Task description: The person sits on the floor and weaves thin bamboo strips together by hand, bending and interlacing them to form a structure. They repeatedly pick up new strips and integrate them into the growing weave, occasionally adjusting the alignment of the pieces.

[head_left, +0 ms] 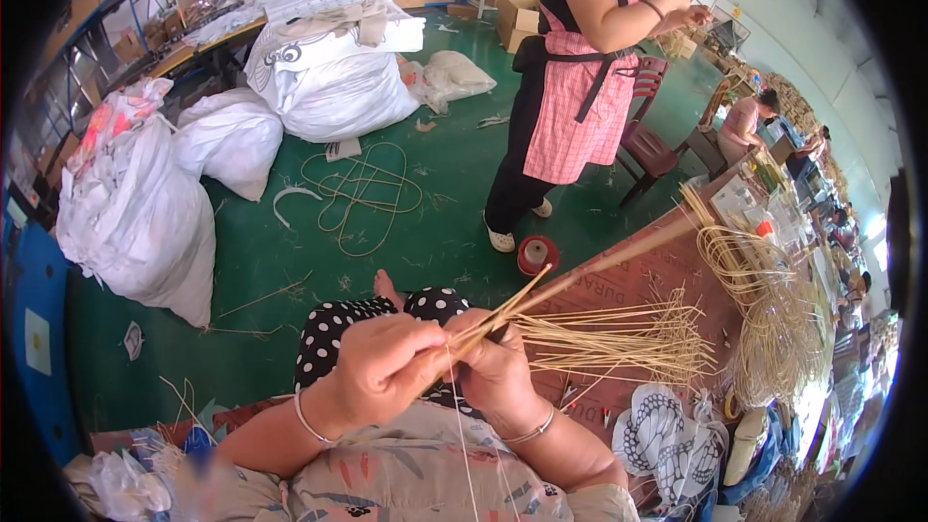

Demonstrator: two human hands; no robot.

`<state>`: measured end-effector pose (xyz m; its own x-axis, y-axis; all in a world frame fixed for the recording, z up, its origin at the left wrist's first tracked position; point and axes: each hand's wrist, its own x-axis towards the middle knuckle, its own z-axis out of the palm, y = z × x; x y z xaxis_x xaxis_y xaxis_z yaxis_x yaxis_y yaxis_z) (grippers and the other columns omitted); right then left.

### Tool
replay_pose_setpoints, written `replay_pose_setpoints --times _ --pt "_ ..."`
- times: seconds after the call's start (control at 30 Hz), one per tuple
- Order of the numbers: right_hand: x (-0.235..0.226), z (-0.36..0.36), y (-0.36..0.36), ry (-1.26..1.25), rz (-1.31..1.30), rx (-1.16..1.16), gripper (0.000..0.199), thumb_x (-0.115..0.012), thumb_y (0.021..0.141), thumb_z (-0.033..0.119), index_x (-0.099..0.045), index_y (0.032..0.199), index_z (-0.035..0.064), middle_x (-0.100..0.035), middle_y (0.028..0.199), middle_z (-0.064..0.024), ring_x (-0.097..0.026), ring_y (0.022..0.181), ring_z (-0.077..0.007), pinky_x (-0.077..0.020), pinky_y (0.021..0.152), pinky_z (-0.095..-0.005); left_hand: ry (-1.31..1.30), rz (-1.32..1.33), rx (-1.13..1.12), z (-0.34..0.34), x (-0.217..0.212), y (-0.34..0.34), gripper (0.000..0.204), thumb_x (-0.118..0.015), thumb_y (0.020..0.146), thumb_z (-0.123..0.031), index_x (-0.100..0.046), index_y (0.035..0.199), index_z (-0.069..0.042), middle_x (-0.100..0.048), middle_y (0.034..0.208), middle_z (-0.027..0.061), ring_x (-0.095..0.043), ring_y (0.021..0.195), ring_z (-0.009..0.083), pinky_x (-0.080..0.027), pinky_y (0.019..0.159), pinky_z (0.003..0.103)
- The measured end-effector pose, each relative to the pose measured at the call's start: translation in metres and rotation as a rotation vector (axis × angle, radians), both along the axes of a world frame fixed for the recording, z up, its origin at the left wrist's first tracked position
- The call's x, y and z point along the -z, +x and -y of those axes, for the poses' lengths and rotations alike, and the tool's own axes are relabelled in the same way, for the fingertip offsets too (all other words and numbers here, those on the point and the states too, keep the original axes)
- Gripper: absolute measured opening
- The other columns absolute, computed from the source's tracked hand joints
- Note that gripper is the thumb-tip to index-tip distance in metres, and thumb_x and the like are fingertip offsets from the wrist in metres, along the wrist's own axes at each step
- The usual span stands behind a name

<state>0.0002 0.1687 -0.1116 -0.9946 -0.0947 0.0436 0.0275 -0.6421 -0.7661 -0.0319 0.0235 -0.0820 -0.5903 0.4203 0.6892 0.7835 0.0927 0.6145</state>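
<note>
My left hand is closed in front of my lap, its fingers pinched round the near ends of a few thin bamboo strips. Beside it, my right hand grips the same strips, which point up and to the right. A white thread runs down from between my hands over my shirt. Something small and dark shows at my right fingers; I cannot make out what it is. Just past my right hand, a loose spread of more thin strips lies on the reddish-brown board of the table.
Coiled strips are heaped at the table's right. Butterfly-patterned cloth pieces lie near my right elbow. A person in a pink checked apron stands ahead, near a red container. White sacks and a looped cane are on the green floor.
</note>
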Motion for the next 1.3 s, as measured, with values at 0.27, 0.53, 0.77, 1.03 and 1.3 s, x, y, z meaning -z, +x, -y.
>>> replay_pose_setpoints --times 0.27,0.53,0.77,1.03,1.3 --pt "-0.016 0.004 0.002 0.124 0.011 0.089 0.010 -0.064 0.078 0.010 -0.058 0.075 0.0018 -0.057 0.072 -0.0047 -0.051 0.057 -0.0102 -0.0410 0.049 -0.0236 -0.011 -0.026 -0.044 0.005 -0.009 -0.002 0.010 -0.062 0.073 -0.002 -0.057 0.081 0.001 -0.058 0.063 0.0082 -0.054 0.051 0.0181 -0.041 0.046 0.027" --pt "-0.072 -0.007 0.040 -0.268 -0.163 -0.602 0.017 -0.064 0.077 0.016 -0.057 0.074 0.0012 -0.057 0.069 -0.0111 -0.055 0.063 -0.0226 -0.0425 0.057 -0.0327 -0.013 -0.008 0.084 0.011 -0.037 0.003 0.018 -0.068 0.065 0.001 -0.060 0.081 0.000 -0.057 0.061 0.0081 -0.052 0.047 0.0202 -0.039 0.042 0.028" --pt "-0.080 -0.011 0.029 -0.072 -0.775 -0.621 0.013 -0.054 0.080 0.009 -0.060 0.084 -0.0018 -0.055 0.060 -0.0126 -0.052 0.052 -0.0226 -0.0395 0.044 -0.0305 0.109 0.049 0.314 0.023 -0.058 0.022 0.022 -0.069 0.064 -0.001 -0.061 0.084 0.003 -0.060 0.068 0.0107 -0.055 0.048 0.0196 -0.040 0.041 0.027" --pt "-0.079 -0.009 0.029 0.874 -1.028 0.169 0.015 -0.061 0.076 0.010 -0.059 0.088 0.0017 -0.057 0.068 -0.0113 -0.057 0.058 -0.0234 -0.0425 0.048 -0.0296 0.158 0.207 0.438 0.020 -0.070 0.029 0.024 -0.068 0.066 0.002 -0.058 0.087 0.005 -0.059 0.067 0.0128 -0.056 0.050 0.0212 -0.043 0.042 0.028" --pt "-0.026 0.007 0.003 0.847 -0.638 0.421 0.016 -0.062 0.066 -0.004 -0.059 0.080 0.0029 -0.060 0.074 -0.0107 -0.059 0.066 -0.0280 -0.0471 0.058 -0.0339 0.063 0.192 0.092 0.010 -0.023 0.002 0.007 -0.061 0.076 0.000 -0.058 0.081 0.003 -0.055 0.062 0.0055 -0.049 0.047 0.0109 -0.037 0.042 0.023"
